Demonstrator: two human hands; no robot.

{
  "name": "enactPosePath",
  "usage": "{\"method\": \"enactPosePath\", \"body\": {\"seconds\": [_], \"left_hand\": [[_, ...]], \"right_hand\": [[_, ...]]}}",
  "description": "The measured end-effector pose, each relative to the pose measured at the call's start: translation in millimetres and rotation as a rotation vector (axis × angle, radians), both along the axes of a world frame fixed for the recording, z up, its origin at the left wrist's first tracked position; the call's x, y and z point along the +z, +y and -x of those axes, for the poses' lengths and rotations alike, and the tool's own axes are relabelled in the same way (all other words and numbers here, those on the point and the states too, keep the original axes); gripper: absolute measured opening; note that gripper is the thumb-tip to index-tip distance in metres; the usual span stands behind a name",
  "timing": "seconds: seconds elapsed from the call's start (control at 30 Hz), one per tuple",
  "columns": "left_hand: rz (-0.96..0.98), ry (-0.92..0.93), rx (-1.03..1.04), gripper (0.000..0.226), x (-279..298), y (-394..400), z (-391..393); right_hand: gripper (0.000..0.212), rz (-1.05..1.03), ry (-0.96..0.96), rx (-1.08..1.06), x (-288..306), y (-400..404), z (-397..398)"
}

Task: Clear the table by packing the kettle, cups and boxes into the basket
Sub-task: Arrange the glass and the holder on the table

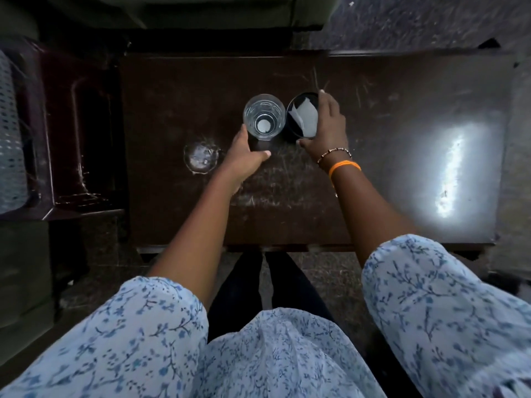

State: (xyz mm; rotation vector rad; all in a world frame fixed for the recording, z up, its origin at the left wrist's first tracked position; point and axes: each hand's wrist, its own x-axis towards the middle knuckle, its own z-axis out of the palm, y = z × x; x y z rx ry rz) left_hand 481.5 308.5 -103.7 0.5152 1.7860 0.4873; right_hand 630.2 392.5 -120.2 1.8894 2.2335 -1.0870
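At frame centre, your left hand (247,156) gripped the clear glass (264,116), hiding its base. Your right hand (327,124) curled around the dark cup (302,115) beside it; its contents were unclear. Both sat on the worktop (402,90).

A dark scratched wooden table (373,139) on speckled stone floor (416,21) — bright glare (451,168) at right.
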Motion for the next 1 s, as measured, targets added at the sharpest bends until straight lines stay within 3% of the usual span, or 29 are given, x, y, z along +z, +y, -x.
{"method": "enactPosePath", "body": {"seconds": [0.23, 0.53, 0.63, 0.9, 1.0], "left_hand": [[0.011, -0.009, -0.075, 0.090, 8.0, -4.8, -3.3], [-0.077, 0.146, -0.196, 0.070, 65.6, -16.9, -2.7], [-0.289, 0.298, -0.224, 0.063, 113.6, -9.6, 4.0], [-1.184, 0.739, -0.156, 0.049, 325.4, 48.2, 32.1], [-1.382, 0.871, -0.138, 0.051, 395.3, 52.9, 39.5]], "right_hand": [[0.087, -0.037, 0.053, -0.183, -0.3, -8.4, 8.8], [0.070, -0.113, 0.206, -0.125, 65.5, -18.7, 5.7], [0.062, -0.229, 0.310, -0.088, 121.3, -15.7, 17.1], [0.057, -0.787, 0.569, -0.004, 336.6, 9.0, 69.1], [0.057, -0.992, 0.609, 0.041, 407.3, 8.1, 81.4]]}}
